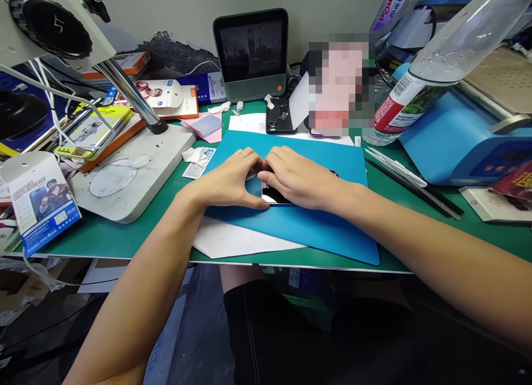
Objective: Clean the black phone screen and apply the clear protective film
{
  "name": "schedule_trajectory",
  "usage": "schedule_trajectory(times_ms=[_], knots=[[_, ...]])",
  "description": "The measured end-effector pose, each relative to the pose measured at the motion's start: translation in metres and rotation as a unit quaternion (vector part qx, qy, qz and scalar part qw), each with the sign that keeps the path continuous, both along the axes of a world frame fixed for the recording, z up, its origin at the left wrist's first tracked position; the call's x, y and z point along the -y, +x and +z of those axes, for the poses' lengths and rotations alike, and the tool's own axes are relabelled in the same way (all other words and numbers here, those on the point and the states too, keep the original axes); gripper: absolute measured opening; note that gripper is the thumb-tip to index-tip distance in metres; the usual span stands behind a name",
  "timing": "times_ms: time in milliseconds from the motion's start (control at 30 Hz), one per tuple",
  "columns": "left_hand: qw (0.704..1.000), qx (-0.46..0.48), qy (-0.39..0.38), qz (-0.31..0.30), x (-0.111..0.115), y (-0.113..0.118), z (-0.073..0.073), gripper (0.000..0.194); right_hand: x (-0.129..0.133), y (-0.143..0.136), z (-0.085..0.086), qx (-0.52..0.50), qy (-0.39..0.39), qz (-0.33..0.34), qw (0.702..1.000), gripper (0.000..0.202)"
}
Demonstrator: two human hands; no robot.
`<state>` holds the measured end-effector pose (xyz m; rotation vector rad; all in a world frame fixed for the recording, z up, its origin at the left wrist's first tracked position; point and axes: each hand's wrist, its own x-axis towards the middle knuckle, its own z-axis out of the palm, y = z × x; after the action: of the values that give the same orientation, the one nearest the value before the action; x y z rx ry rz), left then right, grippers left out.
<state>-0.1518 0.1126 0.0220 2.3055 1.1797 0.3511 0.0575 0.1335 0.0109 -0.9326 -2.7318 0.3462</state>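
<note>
At the far left of our green worktop (pixel 133 235) we see a blue-and-white box (pixel 47 208) standing upright, just beside the white base (pixel 162 163) that carries a metal pole (pixel 124 91). Next comes our left hand (pixel 233 180), its grip spread wide, the thumb at the near edge of a phone (pixel 272 196) and the fingers bent beyond it; whether it squeezes the phone we cannot tell. A grey screen (pixel 251 47) stands behind, near the wall. The phone lies flat on a blue mat (pixel 332 224), mostly hidden beneath our right hand (pixel 297 177), whose fingers curl over it; how firmly that grip is closed we cannot tell. White paper (pixel 241 241) sticks out from under the mat. Farther right we have a bottle (pixel 403 105) leaning, thin tools (pixel 401 168) lying on the worktop, and a blue machine (pixel 432 147).
</note>
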Motion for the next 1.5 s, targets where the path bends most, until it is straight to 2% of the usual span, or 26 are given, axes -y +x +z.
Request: schedule_trajectory(times_ms=[200, 400, 867, 1500], knots=[[1.000, 0.005, 0.003, 0.000, 0.0010, 0.0021, -0.0004, 0.048, -0.0001, -0.0007, -0.0028, -0.026, -0.012, -0.007, 1.000, 0.062], [1.000, 0.007, 0.004, -0.001, 0.0011, 0.0023, -0.0014, 0.051, 0.0007, -0.0015, -0.0040, -0.050, -0.018, -0.016, 0.998, 0.072], [1.000, 0.000, 0.004, -0.009, 0.0026, 0.0051, 0.0009, 0.046, 0.0007, -0.0008, -0.0079, -0.070, -0.025, -0.020, 0.997, 0.079], [1.000, 0.014, -0.002, -0.004, 0.0045, 0.0045, 0.0009, 0.050, 0.0001, 0.0012, -0.0068, -0.121, -0.052, -0.029, 0.991, 0.079]])
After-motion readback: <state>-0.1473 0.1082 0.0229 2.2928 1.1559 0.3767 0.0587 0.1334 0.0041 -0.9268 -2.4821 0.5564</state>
